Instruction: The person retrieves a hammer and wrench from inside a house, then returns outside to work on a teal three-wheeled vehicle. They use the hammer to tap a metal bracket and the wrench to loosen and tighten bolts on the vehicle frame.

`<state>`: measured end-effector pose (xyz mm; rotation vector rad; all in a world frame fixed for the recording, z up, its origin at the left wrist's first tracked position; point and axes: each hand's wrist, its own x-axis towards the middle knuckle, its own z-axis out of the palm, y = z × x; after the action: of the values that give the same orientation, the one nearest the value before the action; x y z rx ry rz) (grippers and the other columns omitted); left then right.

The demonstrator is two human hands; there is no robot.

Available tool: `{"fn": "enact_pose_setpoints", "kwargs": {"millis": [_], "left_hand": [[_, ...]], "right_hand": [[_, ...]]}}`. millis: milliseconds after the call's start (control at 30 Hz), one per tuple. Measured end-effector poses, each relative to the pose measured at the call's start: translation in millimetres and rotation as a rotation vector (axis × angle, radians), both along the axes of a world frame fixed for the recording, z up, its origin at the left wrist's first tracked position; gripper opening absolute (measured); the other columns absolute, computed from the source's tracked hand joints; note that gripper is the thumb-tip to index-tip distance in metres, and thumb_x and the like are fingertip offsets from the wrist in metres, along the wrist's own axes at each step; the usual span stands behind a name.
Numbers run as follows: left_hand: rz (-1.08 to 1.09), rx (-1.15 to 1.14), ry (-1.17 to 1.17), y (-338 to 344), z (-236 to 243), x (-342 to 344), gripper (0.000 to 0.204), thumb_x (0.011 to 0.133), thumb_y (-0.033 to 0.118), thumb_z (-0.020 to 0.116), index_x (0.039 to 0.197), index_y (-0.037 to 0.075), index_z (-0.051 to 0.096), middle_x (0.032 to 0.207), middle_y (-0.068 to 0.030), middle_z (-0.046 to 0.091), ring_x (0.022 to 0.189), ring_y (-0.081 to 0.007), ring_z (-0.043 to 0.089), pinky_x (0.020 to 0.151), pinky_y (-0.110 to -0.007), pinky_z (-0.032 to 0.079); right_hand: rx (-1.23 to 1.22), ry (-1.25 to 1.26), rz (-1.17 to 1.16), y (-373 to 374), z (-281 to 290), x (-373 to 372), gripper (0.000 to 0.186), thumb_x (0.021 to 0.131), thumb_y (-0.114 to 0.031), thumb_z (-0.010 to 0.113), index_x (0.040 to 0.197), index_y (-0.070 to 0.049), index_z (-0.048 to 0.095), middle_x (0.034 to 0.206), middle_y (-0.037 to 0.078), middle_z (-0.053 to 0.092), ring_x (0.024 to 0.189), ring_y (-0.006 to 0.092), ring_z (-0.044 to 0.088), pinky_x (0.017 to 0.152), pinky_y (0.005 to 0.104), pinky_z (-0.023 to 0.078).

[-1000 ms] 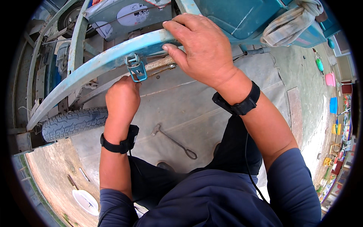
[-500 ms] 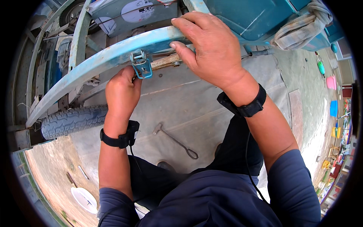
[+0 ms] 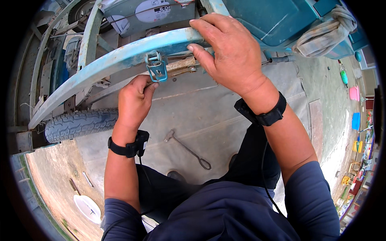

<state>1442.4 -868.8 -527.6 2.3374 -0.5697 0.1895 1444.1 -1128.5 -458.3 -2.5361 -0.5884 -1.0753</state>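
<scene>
A pale blue, worn metal rail curves across the upper left of the view. Under its edge hangs a small blue metal latch with a bolt through its top. My left hand is closed, thumb and forefinger pinched at the latch's lower edge. Over the rail's right part lies my right hand, fingers on top and thumb on the near side, gripping it. A rusty metal bar runs beneath the rail between my hands.
A hammer with a looped handle lies on the grey ground sheet. A black tyre stands below the rail. Beyond are a grey battery box, a teal box and a bundled cloth. A white basin is lower left.
The latch and rail appear slightly further right in the view. My left thumb has come forward against the latch's lower end. My right hand keeps its grip on the rail.
</scene>
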Motion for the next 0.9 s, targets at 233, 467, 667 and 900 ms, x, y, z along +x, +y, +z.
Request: {"fn": "enact_pose_setpoints", "kwargs": {"millis": [233,467,667,900], "left_hand": [[0.066,-0.134,0.158,15.8,-16.7,-4.4,0.012,0.092,0.008,0.071,0.100,0.000,0.066,0.080,-0.0069,0.069,0.074,-0.0119,0.065,0.068,-0.027,0.052],[0.128,-0.359,0.365,21.0,-49.2,0.2,0.013,0.095,0.010,0.068,0.104,0.000,0.065,0.088,-0.0053,0.071,0.078,-0.0109,0.067,0.071,-0.026,0.053],[0.142,-0.443,0.373,22.3,-58.7,0.4,0.014,0.096,0.011,0.069,0.104,0.000,0.065,0.089,-0.0044,0.070,0.079,-0.0104,0.066,0.073,-0.025,0.053],[0.151,-0.380,0.373,16.7,-57.8,3.6,0.014,0.096,0.011,0.069,0.104,0.001,0.065,0.088,-0.0030,0.070,0.080,-0.0096,0.066,0.074,-0.024,0.052]], "right_hand": [[0.001,-0.004,-0.003,0.3,1.9,-1.1,0.037,0.074,-0.019,0.079,0.107,-0.011,0.065,0.103,0.006,0.062,0.096,0.0296,0.062,0.087,0.0396,0.051],[-0.001,-0.008,-0.006,1.0,-0.2,0.5,0.037,0.074,-0.019,0.079,0.108,-0.011,0.065,0.103,0.005,0.062,0.098,0.0286,0.062,0.087,0.0387,0.051],[-0.005,-0.008,-0.010,-0.2,-0.8,0.6,0.038,0.073,-0.019,0.080,0.107,-0.011,0.065,0.103,0.004,0.062,0.097,0.0277,0.062,0.087,0.0383,0.051],[-0.006,-0.013,-0.009,2.0,0.4,0.0,0.039,0.073,-0.020,0.080,0.108,-0.011,0.065,0.103,0.004,0.062,0.097,0.0275,0.062,0.087,0.0377,0.052]]}}
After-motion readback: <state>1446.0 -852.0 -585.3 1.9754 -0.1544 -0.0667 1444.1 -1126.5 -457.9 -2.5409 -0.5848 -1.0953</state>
